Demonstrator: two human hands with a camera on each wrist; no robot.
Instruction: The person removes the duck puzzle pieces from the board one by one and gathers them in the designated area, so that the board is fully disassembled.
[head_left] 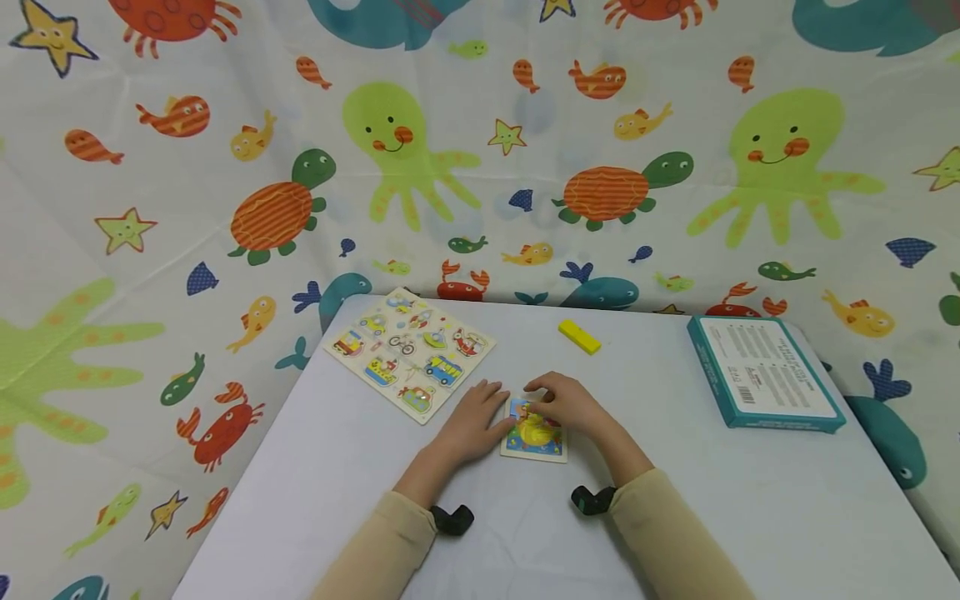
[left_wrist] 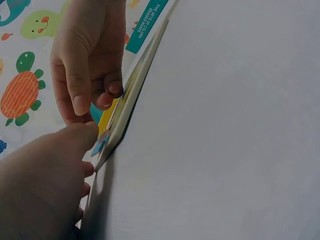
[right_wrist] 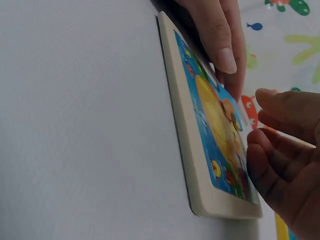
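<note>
A small square wooden puzzle (head_left: 536,446) with a yellow duck picture lies flat between the hands. My left hand (head_left: 468,425) rests along its left side, thumb over the picture's edge. In the right wrist view that thumb (right_wrist: 226,60) is beside a blue picture piece (right_wrist: 233,111) that sits tilted up from the frame. My right hand (head_left: 566,404) is over the puzzle's upper right, fingers bent loosely, fingertips right at the picture. Between its fingertips (right_wrist: 260,142) and thumb no piece shows in the right wrist view.
A wooden board with vehicle pictures (head_left: 405,346) lies at the back left. Behind the puzzle is a yellow block (head_left: 579,337). A teal-edged box (head_left: 765,375) lies at the right on the white table (head_left: 517,550). A sea-animal patterned cloth (head_left: 487,192) hangs behind.
</note>
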